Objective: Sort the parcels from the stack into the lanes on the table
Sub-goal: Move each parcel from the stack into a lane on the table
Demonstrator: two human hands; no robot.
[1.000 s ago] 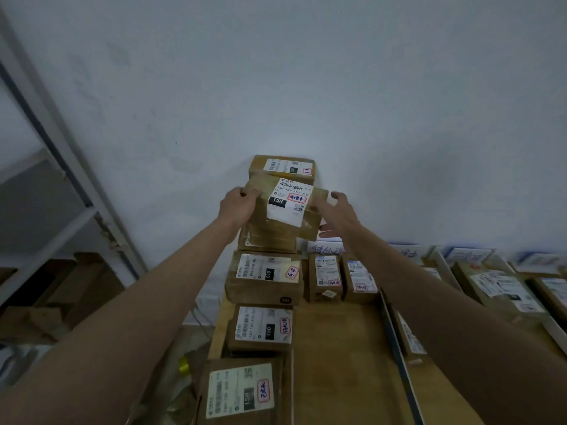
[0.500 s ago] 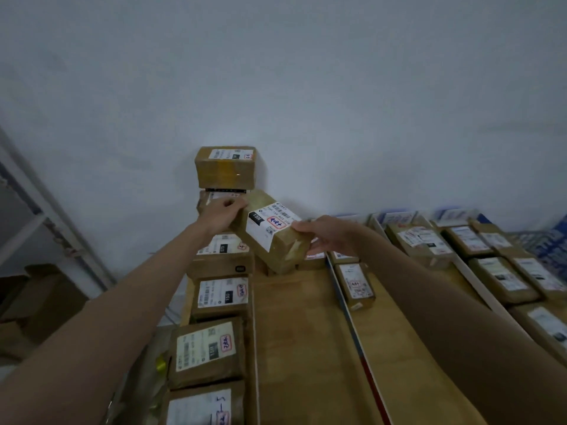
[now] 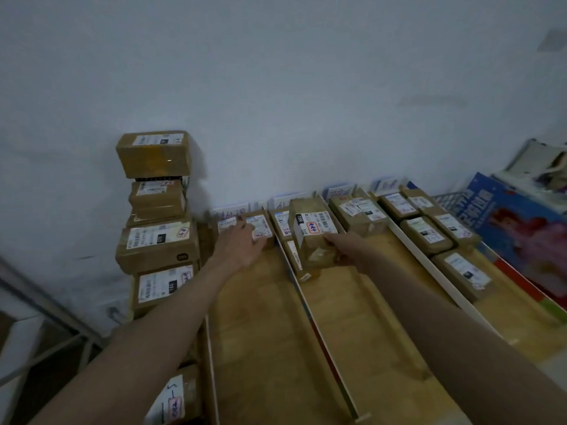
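The right hand [image 3: 348, 251] grips a brown taped cardboard parcel [image 3: 311, 237] over the wooden table's [image 3: 264, 317] second lane, hiding labelled parcels behind. Left hand [image 3: 239, 243], fingers loosely spread, holds nothing beside the leaning parcel stack [image 3: 156, 207]; label text blurred.

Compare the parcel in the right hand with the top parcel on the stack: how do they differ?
The held parcel is gripped by the right hand over a table lane; the top parcel rests untouched on the stack by the wall. The held parcel is tilted, the top parcel lies flat. The held parcel's label carries a red-outlined mark; the top one's shows none. Both are brown taped boxes with white labels.
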